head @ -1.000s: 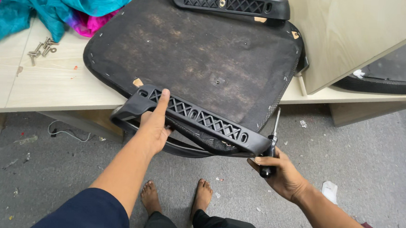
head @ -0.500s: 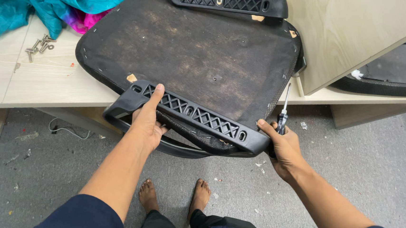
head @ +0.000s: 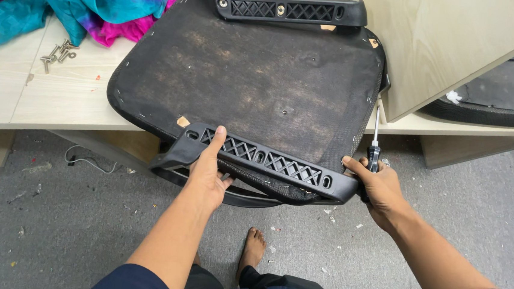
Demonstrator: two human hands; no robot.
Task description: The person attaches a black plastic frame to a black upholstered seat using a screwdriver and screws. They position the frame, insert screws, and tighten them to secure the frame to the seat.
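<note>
The big black chair seat with its dusty fabric underside up (head: 255, 84) lies on the pale wooden desk (head: 43, 99), but its near side sticks out past the desk edge, over the grey floor (head: 70, 234). The left hand (head: 209, 174) is closed around the black plastic arm bracket with a criss-cross pattern (head: 262, 160) that runs along that near side. The right hand (head: 380, 189) is shut around a screwdriver with a black handle and thin metal shaft (head: 375, 140), and its thumb and fingers also press on the right end of the same bracket.

The seat could tip or slide off, because so much of it hangs in the air. If either hand lets go, I think it may drop toward the bare foot (head: 254, 247) right below. The screwdriver points up, close to the seat edge and to the leaning pale wooden board (head: 444, 49), so it could poke or scratch them if the hand jerks.

The small pile of silver bolts (head: 58, 55) sits well apart on the left, near the bright pink and blue cloth (head: 110, 1). A hard push on the seat might shake them toward the desk edge.

There is open room on the desk to the left of the seat. On the right the board stands just beside the seat, so that side is tight. A second black bracket (head: 284, 7) lies at the far side of the seat
</note>
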